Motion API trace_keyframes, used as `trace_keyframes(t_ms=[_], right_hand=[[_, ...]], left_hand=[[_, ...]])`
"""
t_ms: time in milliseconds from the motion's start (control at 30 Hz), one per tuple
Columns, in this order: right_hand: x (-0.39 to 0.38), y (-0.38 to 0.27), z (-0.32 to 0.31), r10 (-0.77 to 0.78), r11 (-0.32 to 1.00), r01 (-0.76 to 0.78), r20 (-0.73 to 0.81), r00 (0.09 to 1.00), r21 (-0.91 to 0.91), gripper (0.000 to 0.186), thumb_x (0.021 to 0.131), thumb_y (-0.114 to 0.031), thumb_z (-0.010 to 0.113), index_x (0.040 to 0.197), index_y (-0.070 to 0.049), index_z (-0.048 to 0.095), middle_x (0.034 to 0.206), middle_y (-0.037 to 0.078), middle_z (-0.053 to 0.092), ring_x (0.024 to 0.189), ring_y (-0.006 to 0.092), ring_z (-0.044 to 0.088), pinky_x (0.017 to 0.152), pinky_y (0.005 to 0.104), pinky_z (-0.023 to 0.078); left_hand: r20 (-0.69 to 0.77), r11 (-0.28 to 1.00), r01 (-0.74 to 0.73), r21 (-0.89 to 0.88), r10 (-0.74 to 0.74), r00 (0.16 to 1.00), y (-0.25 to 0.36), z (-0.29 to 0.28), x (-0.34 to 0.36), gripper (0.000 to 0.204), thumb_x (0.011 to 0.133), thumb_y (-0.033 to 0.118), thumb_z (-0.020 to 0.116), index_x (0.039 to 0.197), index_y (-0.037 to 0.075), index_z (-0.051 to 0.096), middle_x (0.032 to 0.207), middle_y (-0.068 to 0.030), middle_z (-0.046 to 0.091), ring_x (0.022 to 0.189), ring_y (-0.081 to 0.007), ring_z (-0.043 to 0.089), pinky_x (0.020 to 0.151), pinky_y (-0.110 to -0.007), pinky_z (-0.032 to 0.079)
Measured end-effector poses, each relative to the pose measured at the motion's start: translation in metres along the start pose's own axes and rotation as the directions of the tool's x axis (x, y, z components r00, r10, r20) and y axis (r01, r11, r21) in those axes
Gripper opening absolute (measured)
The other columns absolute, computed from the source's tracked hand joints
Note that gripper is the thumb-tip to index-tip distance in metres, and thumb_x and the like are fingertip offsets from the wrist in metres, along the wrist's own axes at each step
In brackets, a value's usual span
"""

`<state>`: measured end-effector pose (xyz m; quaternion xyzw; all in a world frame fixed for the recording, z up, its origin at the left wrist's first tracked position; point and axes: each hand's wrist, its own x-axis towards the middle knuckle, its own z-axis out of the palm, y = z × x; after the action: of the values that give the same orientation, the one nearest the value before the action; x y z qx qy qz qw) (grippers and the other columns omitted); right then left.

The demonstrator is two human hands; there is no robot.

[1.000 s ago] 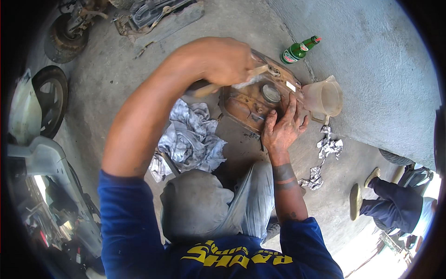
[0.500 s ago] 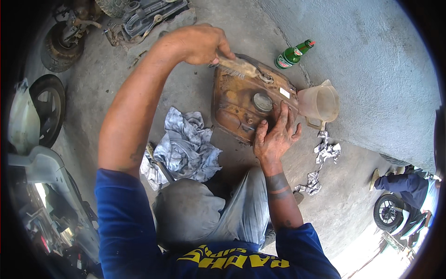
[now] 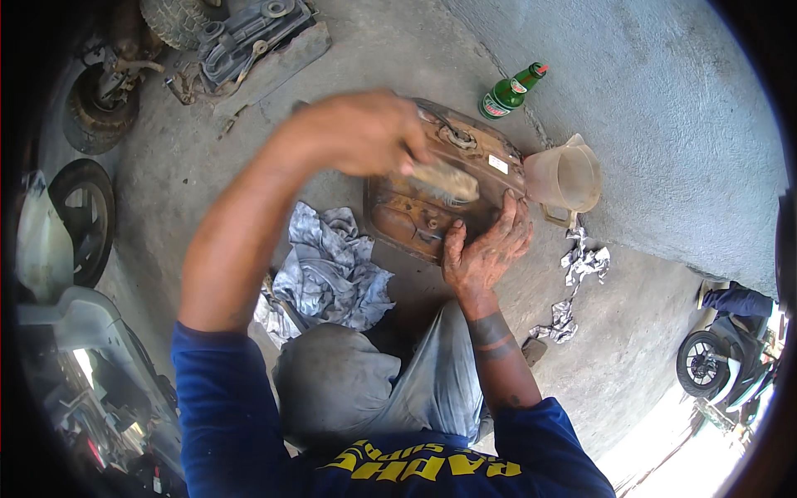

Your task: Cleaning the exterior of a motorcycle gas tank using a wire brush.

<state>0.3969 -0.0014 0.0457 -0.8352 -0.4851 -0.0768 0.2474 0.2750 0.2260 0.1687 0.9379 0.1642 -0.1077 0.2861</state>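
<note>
My left hand (image 3: 365, 133), blurred by motion, is closed round the handle of a wooden wire brush (image 3: 448, 178). The brush head is over the top of a rusty brown fuel tank (image 3: 400, 217), bristles down; whether they touch the metal I cannot tell. The tank lies on the concrete floor, with a white label (image 3: 498, 164) and a fitting (image 3: 458, 138) on its far side. Its round cap is hidden behind the brush. My right hand (image 3: 491, 249) lies on the tank's near right edge, fingers spread, holding nothing.
A green bottle (image 3: 504, 93) and a cloudy plastic jug (image 3: 573, 178) stand beyond the tank by the grey wall (image 3: 656, 124). Stained cloth (image 3: 328, 270) lies at left, a smaller rag (image 3: 585, 261) at right. Vehicle parts (image 3: 257, 37) sit far left; a motorcycle (image 3: 706, 365) stands right.
My left hand has brought the brush nearer, from the tank's far fitting to over the cap. The right hand stays on the tank. The person at far right has moved mostly out of view.
</note>
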Motion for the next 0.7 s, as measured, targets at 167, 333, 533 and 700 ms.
trace_keyframes(t_ms=[167,333,533,700], right_hand=[[0.003,0.010,0.000,-0.021,1.000,0.023,-0.135,0.991,0.015,0.079,0.082,-0.037,0.059,0.145,0.000,0.029,0.147,0.027,0.031,0.138,0.0422,0.031,0.111,0.0590,0.021],[0.001,0.007,0.000,-0.015,1.000,0.017,-0.131,0.991,0.013,0.079,0.083,-0.038,0.059,0.145,-0.001,0.028,0.150,0.027,0.029,0.140,0.0430,0.028,0.111,0.0603,0.020],[-0.001,0.009,-0.004,-0.028,0.999,0.029,-0.073,0.997,0.016,0.078,0.083,-0.037,0.059,0.145,-0.001,0.028,0.151,0.026,0.028,0.142,0.0431,0.025,0.111,0.0620,0.019],[0.003,0.001,-0.007,-0.044,0.997,0.042,-0.033,0.998,-0.065,0.075,0.085,-0.033,0.059,0.146,0.001,0.030,0.151,0.027,0.028,0.137,0.0453,0.029,0.109,0.0577,0.022]], left_hand=[[-0.074,0.991,0.131,0.037,-0.128,0.989,0.053,0.037,0.061,0.024,0.092,0.028,0.064,0.110,0.014,0.074,0.107,-0.0126,0.070,0.108,-0.0291,0.062,0.093,-0.043,0.051],[-0.008,0.994,0.054,0.096,-0.053,0.999,0.054,-0.025,-0.003,0.023,0.091,0.024,0.065,0.110,0.013,0.073,0.109,-0.0107,0.070,0.106,-0.0283,0.063,0.091,-0.042,0.052],[-0.008,0.935,0.352,0.048,-0.352,0.936,0.046,0.040,0.060,0.032,0.085,0.011,0.063,0.117,0.014,0.069,0.113,-0.0148,0.069,0.106,-0.0308,0.066,0.089,-0.042,0.055],[-0.039,0.985,0.130,-0.110,-0.135,0.990,0.044,-0.011,0.005,0.026,0.091,0.021,0.066,0.116,0.014,0.071,0.108,-0.0110,0.071,0.103,-0.0243,0.067,0.093,-0.042,0.052]])
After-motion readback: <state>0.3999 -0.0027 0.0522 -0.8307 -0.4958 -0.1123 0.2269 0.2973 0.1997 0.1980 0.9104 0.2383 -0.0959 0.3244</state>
